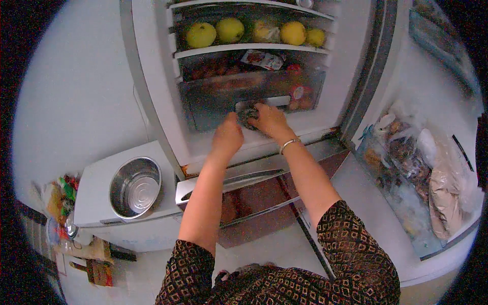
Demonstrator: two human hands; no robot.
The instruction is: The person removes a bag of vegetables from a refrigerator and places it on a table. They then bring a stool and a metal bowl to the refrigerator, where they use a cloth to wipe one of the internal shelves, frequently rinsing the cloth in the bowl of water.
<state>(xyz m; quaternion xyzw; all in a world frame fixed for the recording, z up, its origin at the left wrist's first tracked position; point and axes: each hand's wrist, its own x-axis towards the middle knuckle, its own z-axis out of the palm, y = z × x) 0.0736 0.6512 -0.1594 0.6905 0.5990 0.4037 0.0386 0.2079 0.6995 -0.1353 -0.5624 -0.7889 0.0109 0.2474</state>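
Observation:
My right hand (271, 122), with a bangle at the wrist, grips a dark crumpled bundle (248, 114), possibly a plastic bag. Just left of it, my left hand (228, 137) is curled, its fingertips close to the bundle's edge; blur hides whether they pinch it. Both arms reach into an open refrigerator, before the clear crisper drawer (209, 108) with its white handle (278, 100). Reddish produce shows dimly through the drawer front, along with a red item (298, 92) at its right. A printed packet (263, 59) lies above the drawer's contents.
Several yellow-green round fruits (201, 35) sit on the refrigerator shelf (248, 48) above. At left, a steel bowl (136, 187) stands on a white cabinet (95, 179). The open door (381, 198) at right holds plastic bags of food (410, 156). Below is a reddish-brown drawer front (259, 198).

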